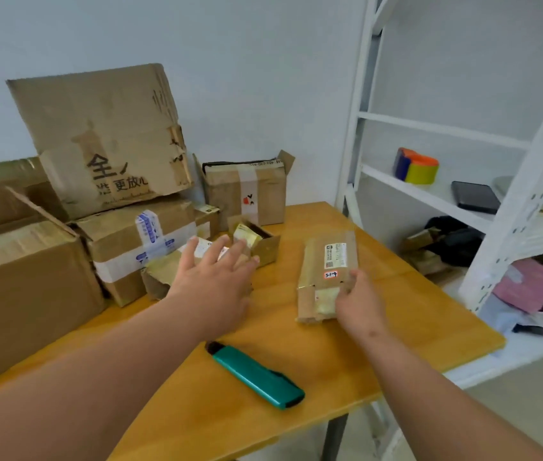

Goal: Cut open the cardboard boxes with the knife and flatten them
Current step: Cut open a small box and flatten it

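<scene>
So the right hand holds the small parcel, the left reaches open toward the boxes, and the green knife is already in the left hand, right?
Not quite: the head view shows the knife lying untouched on the table. The right hand does hold the parcel, and the left hand reaches open.

A single wide-angle view, worn on the person's head, looks forward and down across the orange-brown wooden table point(330, 377) from its near edge. Both bare forearms enter from the bottom corners, so the camera sits close above them. It faces the pale back wall, with stacked brown cardboard boxes point(103, 138) to the left and a white metal shelving rack point(509, 227) to the right. The rack's uprights appear bowed, probably from lens distortion near the frame's edge.
</scene>
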